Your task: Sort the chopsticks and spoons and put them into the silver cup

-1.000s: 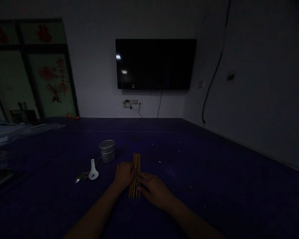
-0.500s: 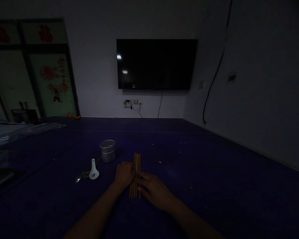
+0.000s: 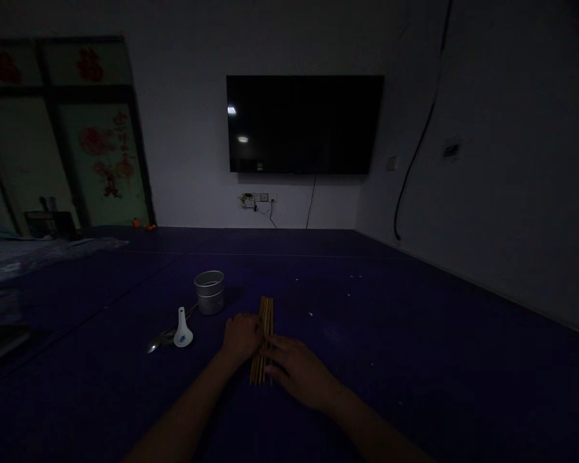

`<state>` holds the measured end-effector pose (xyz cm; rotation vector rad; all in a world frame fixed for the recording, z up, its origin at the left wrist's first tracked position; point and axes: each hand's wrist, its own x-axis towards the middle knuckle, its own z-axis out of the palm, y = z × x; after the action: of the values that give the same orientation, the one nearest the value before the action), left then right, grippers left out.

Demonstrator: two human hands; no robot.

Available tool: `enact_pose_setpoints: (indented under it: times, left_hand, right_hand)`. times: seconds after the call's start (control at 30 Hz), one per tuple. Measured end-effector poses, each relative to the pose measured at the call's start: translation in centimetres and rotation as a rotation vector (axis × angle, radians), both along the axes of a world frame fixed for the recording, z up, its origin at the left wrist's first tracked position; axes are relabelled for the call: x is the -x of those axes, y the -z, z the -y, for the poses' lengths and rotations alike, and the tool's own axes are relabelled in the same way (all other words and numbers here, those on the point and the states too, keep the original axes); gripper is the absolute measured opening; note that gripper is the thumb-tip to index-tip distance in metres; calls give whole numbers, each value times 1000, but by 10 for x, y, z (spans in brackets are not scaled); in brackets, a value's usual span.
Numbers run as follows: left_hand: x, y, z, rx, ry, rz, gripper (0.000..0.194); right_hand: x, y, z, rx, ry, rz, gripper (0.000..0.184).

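Two hands at a row of wooden sticks [image 3: 259, 370] on a dark purple surface [image 3: 390, 321].
The sticks lie side by side, lengthwise away from the person, between both hands. The right hand [image 3: 296, 370] has its fingers extended and loosely spread, tips at the sticks; the left hand [image 3: 242, 335] bends its fingers beside them — whether they grip, I cannot tell. Farther left are a metal cup [image 3: 210, 299] and a white spoon [image 3: 183, 336].

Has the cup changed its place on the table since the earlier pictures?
No. Judged against the TV on the wall, the cup shows no clear move; the whole view only drifts slightly.
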<state>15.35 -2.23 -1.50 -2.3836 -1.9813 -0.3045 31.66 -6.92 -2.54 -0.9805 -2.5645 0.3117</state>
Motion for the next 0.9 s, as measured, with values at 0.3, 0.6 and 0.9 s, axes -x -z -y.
enact_pose_setpoints:
  times: [0.3,0.6,0.9]
  left_hand:
    - [1,4,-1,1,-23,20,35]
    - [0,8,-1,-36,-74,36,41]
    - [3,6,-4,-29,-74,8,38]
  right_hand:
    - [-1,3,-1,5,9,-13,33]
    - [-2,4,-1,8,8,-19,33]
    - [-1,4,-1,2,19,-9,36]
